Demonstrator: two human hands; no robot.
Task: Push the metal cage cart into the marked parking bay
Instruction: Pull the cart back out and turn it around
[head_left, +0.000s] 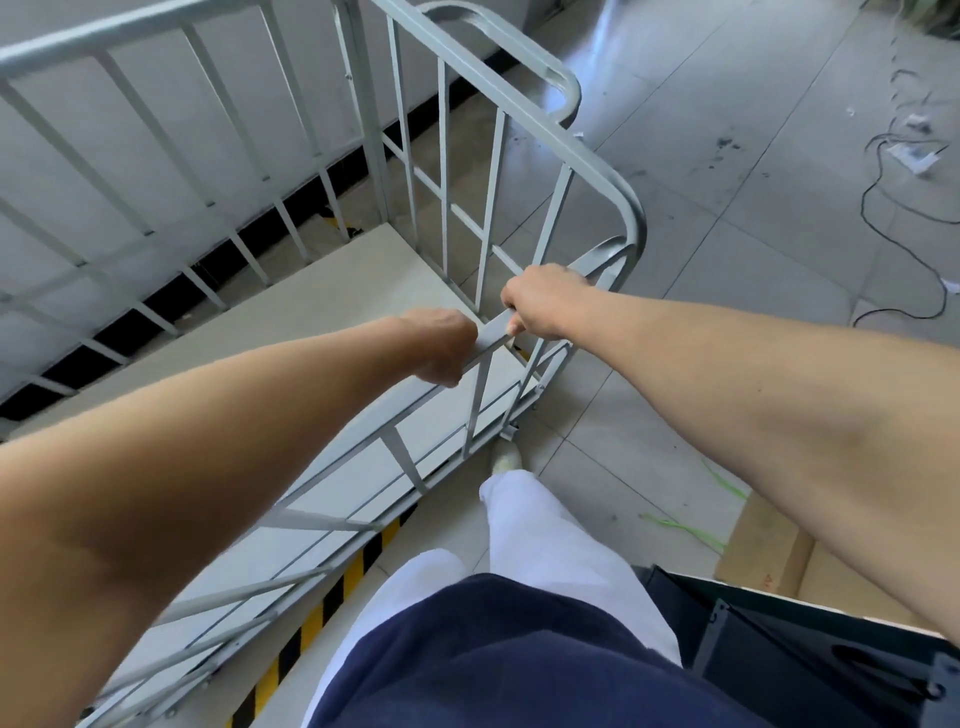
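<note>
Metal cage cart (291, 332), top rail gripped by left hand (439, 345) and right hand (543, 301), yellow-black floor tape (332, 592) beneath.

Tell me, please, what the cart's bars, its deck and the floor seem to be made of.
Bars: metal tube, it seems, painted pale grey with a soft sheen; highlights run along the bent corners. Deck: smooth matt beige board, perhaps laminate or painted wood. Floor: glossy grey tiles, given the joint lines and reflections.

light: bright, even daylight | glare: pale sheen on floor (613, 47) beyond the cart (363, 130) | shadows: soft, faint beside cart | edges: wide-angle bending, cart rails curve | focus: slightly soft overall
</note>
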